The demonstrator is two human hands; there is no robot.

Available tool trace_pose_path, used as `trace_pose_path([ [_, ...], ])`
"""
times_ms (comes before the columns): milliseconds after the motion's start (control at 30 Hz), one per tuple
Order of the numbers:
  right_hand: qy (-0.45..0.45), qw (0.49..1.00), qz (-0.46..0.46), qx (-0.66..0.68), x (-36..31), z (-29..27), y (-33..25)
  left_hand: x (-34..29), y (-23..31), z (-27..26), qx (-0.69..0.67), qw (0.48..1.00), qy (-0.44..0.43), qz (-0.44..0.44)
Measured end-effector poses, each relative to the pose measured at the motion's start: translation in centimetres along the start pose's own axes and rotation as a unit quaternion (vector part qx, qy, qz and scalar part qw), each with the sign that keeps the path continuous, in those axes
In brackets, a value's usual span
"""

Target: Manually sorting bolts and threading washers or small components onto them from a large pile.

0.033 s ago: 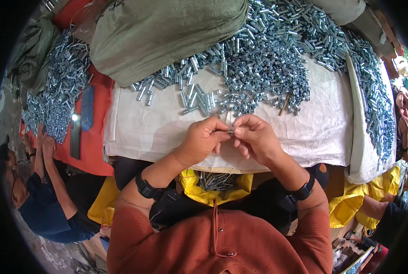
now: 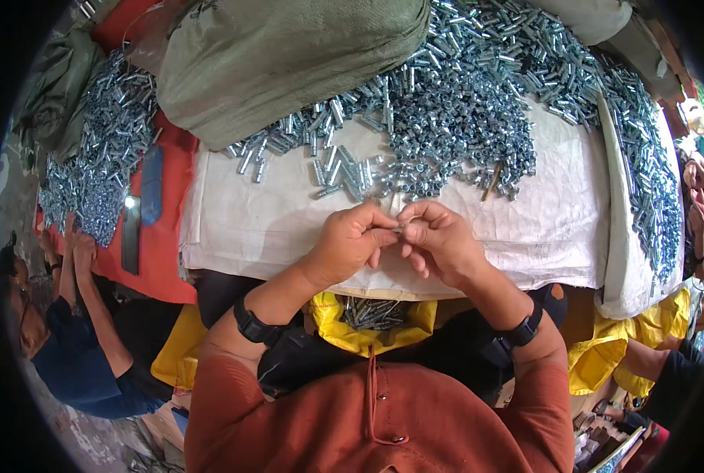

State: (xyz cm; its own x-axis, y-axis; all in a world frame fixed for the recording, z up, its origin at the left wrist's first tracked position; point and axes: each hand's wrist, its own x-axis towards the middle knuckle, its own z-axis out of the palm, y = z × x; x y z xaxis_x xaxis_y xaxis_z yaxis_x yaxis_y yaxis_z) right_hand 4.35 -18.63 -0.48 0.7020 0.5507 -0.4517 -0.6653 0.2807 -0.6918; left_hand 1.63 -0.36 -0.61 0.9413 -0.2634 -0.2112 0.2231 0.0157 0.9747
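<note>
Left hand: thumb and forefinger pinched together, clamped on one side of a small silver-grey metal piece; a black wristband sits on the wrist behind these fingers.
Right hand: thumb and forefinger closed on the same piece from the other side, the remaining fingers curled below.
Metal piece: between the two hands' fingertips, held above the desk covered in white woven cloth; mostly hidden by the fingers, so its exact shape cannot be told.
Short silver metal rings: a dense heap just beyond the fingers, spreading away to the right.
Long silver metal tubes: a loose cluster near the fingers, beyond and slightly left.
Thin brown stick: beyond and right of the fingers, at the heap's near edge.
Olive-green woven sack: farther beyond the fingers, to the left.
Yellow bag: on the person's side of the fingers, open, with slender grey metal pieces inside.
</note>
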Motion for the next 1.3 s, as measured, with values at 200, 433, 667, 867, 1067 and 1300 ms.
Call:
trace_pose_path([
  [200, -0.064, 0.996, -0.007, 0.064, 0.1, 0.1, 1.2, -0.3, 0.4, -0.7, -0.046, 0.998, -0.042, -0.033],
  [433, -0.085, 0.951, -0.032, -0.295, -1.2, 0.1, 0.2, 0.8, 0.9, -4.7, 0.513, 0.8, 0.171, 0.261],
  [667, 0.148, 0.68, -0.331, -0.638, 0.2, -3.2, -2.3, 1.0, -0.8, -5.3, 0.577, 0.753, 0.219, 0.227],
  [867, 0.185, 0.509, -0.375, -0.752, 1.3, -4.0, -1.5, 1.0, 0.0, -4.6, 0.525, 0.77, 0.233, 0.277],
  [1067, 0.207, 0.563, -0.415, -0.684, 1.5, -3.6, -1.6, 0.3, -0.6, -3.1, 0.268, 0.924, 0.166, 0.216],
  [1300, 0.031, 0.986, -0.15, -0.07, -0.5, -0.9, -1.2, -0.1, 0.0, -1.0, -0.008, 0.999, 0.033, 0.023],
])
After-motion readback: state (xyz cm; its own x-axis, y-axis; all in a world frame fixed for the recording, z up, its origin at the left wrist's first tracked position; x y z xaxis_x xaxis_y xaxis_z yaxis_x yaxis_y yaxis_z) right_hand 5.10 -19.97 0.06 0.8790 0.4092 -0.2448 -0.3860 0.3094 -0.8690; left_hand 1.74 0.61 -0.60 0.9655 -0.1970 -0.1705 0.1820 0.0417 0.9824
